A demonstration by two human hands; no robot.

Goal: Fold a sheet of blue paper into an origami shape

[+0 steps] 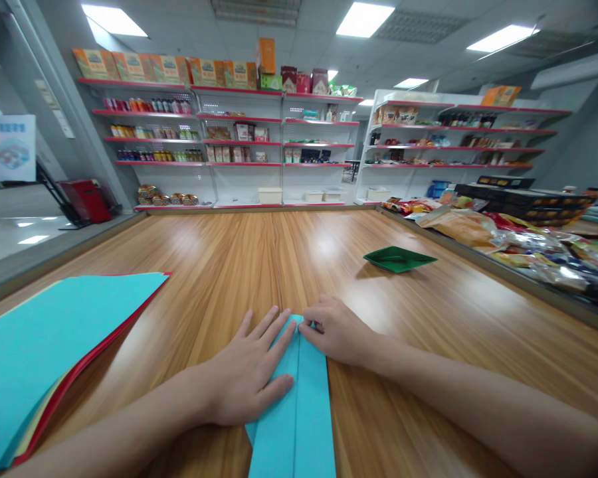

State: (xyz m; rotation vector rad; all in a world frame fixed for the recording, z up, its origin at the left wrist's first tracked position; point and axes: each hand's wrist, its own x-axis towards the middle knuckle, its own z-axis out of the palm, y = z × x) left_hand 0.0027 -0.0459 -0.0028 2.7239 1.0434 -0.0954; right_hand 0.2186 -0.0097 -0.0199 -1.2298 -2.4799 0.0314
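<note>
A folded strip of light blue paper (313, 405) lies on the wooden table, a lengthwise seam running down its middle. My left hand (249, 372) rests flat on the paper's left half, fingers spread, and covers part of it. At the far end of the strip, my right hand (336, 328) has its fingers curled, thumb and forefinger together at the paper's top edge beside the seam. Whether a bit of paper is pinched between them is hard to see. A dark green folded paper boat (400, 259) sits farther off to the right.
A stack of coloured paper sheets (74, 318), blue on top with red and cream below, lies at the left. Packaged snacks (538, 245) and black boxes (523, 199) are piled beyond the right table edge. Stocked shelves (239, 142) stand past the far edge.
</note>
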